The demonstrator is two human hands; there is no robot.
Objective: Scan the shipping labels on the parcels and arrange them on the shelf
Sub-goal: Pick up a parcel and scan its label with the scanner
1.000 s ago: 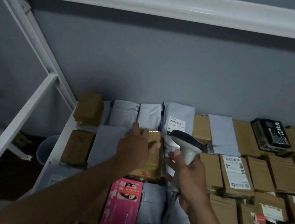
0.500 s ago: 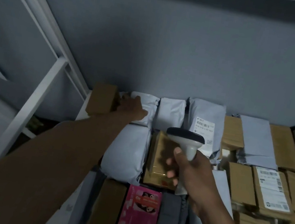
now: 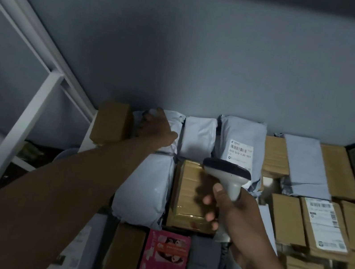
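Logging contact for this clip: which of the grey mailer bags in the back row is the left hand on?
The leftmost grey bag, wedged beside the brown corner box. The left hand rests on it; the two grey bags to its right are untouched.

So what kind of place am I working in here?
Probably a parcel sorting or storage room: taped cardboard boxes and grey mailer bags with barcode labels packed on a white shelf, and a handheld scanner in the right hand.

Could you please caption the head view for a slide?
Left hand reaches a grey mailer at the back; right hand holds the scanner over parcels.
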